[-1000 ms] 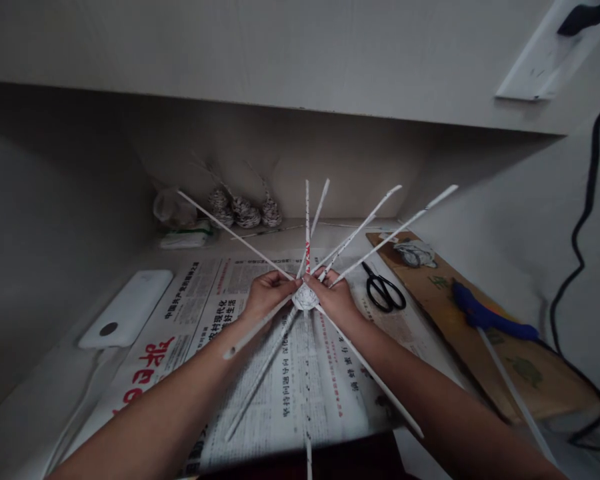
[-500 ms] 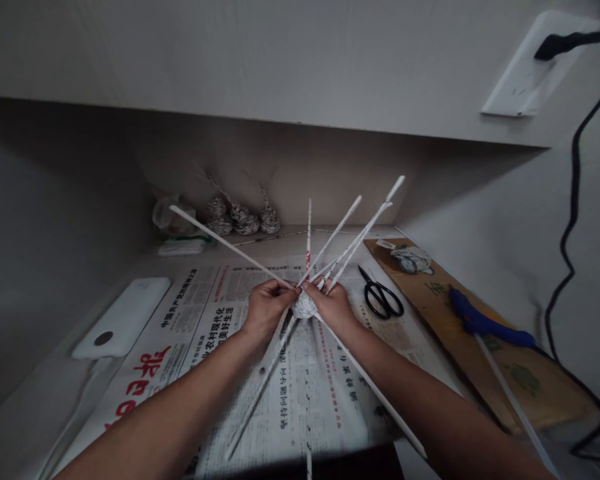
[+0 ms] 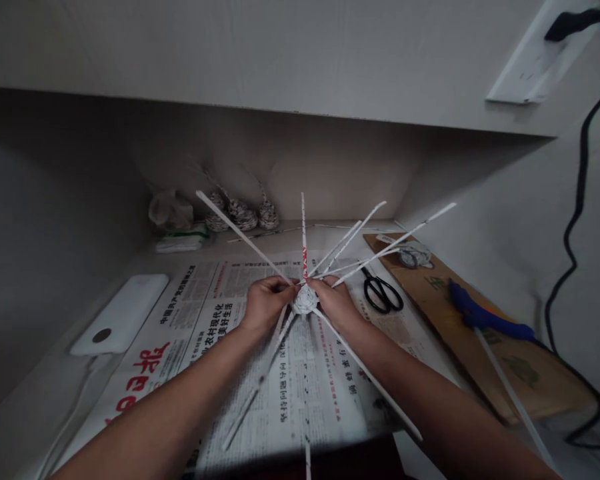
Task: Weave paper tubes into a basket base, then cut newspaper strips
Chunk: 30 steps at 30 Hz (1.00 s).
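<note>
Between my hands is a small round woven paper piece (image 3: 305, 300), with several rolled-paper strips sticking out from it in all directions. My left hand (image 3: 267, 300) pinches its upper left edge, close to the strip (image 3: 240, 233) that points up and left. My right hand (image 3: 333, 298) is closed on the upper right edge, thumb near the centre, with several strips (image 3: 380, 257) fanning out past its fingers. One strip (image 3: 303, 227) with a red patch points straight away from me. Longer strips hang towards me below the weave. My fingertips partly hide the rim.
Newspaper (image 3: 220, 333) covers the table. Black-handled scissors (image 3: 383, 293) lie right of my hands. A blue glue gun (image 3: 487, 317) rests on cardboard (image 3: 520, 373). At left lies a white power bank (image 3: 120, 313). Woven gourd shapes (image 3: 243, 215) stand at the back under the overhanging panel (image 3: 280, 60).
The strips on the right have swung down and outward to the right. The upper left strip is steeper. Both hands keep their hold on the weave, and the view has shifted slightly.
</note>
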Each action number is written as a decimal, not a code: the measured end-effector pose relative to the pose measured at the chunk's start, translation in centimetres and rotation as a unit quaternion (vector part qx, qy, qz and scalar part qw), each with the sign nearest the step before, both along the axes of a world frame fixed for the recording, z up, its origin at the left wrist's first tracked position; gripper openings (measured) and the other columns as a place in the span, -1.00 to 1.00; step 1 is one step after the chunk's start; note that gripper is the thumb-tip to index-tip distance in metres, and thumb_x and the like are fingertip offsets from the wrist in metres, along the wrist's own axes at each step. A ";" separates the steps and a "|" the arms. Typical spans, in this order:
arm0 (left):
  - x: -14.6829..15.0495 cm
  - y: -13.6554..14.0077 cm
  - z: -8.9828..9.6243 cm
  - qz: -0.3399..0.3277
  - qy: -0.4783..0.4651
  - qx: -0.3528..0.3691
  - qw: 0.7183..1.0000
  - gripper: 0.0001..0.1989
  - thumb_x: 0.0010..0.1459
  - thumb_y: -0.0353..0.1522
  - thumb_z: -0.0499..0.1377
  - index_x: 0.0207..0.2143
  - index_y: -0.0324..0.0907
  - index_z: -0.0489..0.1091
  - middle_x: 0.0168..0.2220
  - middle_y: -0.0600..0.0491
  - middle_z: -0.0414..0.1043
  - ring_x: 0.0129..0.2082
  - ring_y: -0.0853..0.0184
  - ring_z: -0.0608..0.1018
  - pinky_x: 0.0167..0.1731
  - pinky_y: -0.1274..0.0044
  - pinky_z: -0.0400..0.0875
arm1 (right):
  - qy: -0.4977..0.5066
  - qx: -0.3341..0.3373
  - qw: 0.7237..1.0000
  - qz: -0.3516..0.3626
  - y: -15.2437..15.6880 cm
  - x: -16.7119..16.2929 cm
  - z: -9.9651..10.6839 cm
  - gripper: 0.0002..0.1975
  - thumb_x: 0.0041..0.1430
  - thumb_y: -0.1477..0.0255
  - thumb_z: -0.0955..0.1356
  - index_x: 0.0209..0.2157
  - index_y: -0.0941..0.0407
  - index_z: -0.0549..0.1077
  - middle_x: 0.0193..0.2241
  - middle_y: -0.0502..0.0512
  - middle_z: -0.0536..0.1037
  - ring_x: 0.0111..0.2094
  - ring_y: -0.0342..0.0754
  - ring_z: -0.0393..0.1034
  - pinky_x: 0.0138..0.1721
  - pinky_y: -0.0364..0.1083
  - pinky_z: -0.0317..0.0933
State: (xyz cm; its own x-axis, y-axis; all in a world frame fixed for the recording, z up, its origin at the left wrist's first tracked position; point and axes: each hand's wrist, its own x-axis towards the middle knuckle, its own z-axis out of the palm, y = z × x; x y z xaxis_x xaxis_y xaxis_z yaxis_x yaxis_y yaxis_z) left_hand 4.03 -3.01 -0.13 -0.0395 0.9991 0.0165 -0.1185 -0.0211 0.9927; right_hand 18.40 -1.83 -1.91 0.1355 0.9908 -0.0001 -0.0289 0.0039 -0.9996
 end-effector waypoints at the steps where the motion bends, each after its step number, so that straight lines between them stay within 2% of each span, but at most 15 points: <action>1: 0.0 0.0 -0.1 -0.003 -0.009 -0.014 1.000 -0.64 -0.32 -0.24 0.49 -0.43 -0.25 0.62 -0.46 -0.04 0.60 -0.50 0.32 0.54 -0.45 0.55 0.39 | 0.002 -0.005 1.000 -0.002 0.0 0.0 0.0 -0.76 -0.06 0.22 0.42 -0.51 0.13 0.51 -0.62 0.02 0.51 -0.55 -0.02 0.40 -0.54 -0.11 0.22; 5: 0.1 0.1 -0.6 -0.009 -0.055 -0.059 0.997 -0.56 -0.30 -0.16 0.49 -0.40 -0.28 0.58 -0.50 -0.03 0.57 -0.59 0.37 0.49 -0.57 0.57 0.32 | 0.007 0.003 1.000 0.006 0.1 0.2 -0.1 -0.79 -0.06 0.25 0.42 -0.52 0.12 0.52 -0.61 0.01 0.52 -0.52 -0.03 0.41 -0.48 -0.09 0.25; 8: 0.2 0.0 -0.4 -0.010 -0.089 -0.089 0.992 -0.59 -0.31 -0.15 0.49 -0.53 -0.27 0.49 -0.63 0.05 0.46 -0.69 0.43 0.39 -0.67 0.60 0.22 | 0.000 0.033 0.999 0.018 0.2 0.3 -0.1 -0.80 -0.03 0.26 0.41 -0.48 0.11 0.53 -0.58 0.00 0.53 -0.50 -0.04 0.41 -0.44 -0.09 0.27; 11: 0.2 0.0 0.2 -0.015 -0.131 -0.117 0.984 -0.58 -0.38 -0.18 0.50 -0.62 -0.25 0.41 -0.65 0.07 0.44 -0.67 0.42 0.42 -0.62 0.57 0.31 | 0.000 0.049 0.999 0.013 0.2 0.2 0.2 -0.80 -0.04 0.27 0.41 -0.41 0.11 0.53 -0.56 -0.02 0.52 -0.50 -0.06 0.39 -0.43 -0.10 0.26; 15: 0.0 0.0 0.9 -0.031 -0.161 -0.136 0.977 -0.60 -0.38 -0.22 0.51 -0.57 -0.28 0.45 -0.59 0.03 0.49 -0.60 0.39 0.48 -0.53 0.55 0.39 | 0.012 0.042 0.999 0.028 -0.2 0.0 1.0 -0.76 -0.05 0.22 0.42 -0.39 0.10 0.51 -0.61 -0.05 0.47 -0.61 -0.11 0.28 -0.56 -0.12 0.18; 23: -0.1 0.2 0.0 -0.022 -0.116 -0.102 0.988 -0.57 -0.33 -0.22 0.51 -0.40 -0.31 0.57 -0.48 -0.04 0.57 -0.54 0.33 0.54 -0.48 0.53 0.39 | 0.024 0.027 0.998 0.050 -0.6 -0.1 1.4 -0.68 -0.09 0.17 0.47 -0.38 0.12 0.52 -0.63 -0.06 0.45 -0.64 -0.12 0.26 -0.66 -0.13 0.15; 30: -0.4 1.0 -1.5 -0.037 -0.101 -0.027 0.994 -0.63 -0.21 -0.21 0.48 -0.38 -0.26 0.57 -0.44 0.00 0.58 -0.48 0.33 0.54 -0.39 0.52 0.41 | 0.085 -0.001 0.994 0.069 -0.9 -0.2 2.0 -0.61 -0.16 0.10 0.51 -0.50 0.14 0.48 -0.67 -0.04 0.42 -0.68 -0.16 0.21 -0.72 -0.15 0.07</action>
State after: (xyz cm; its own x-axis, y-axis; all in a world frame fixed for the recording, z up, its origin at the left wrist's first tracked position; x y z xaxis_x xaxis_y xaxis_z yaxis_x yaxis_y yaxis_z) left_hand 3.62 -1.96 -1.67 0.0378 0.9986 -0.0377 -0.3140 0.0477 0.9482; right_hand 18.18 -2.68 0.04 -0.0048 0.9999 -0.0132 -0.1972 -0.0138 -0.9803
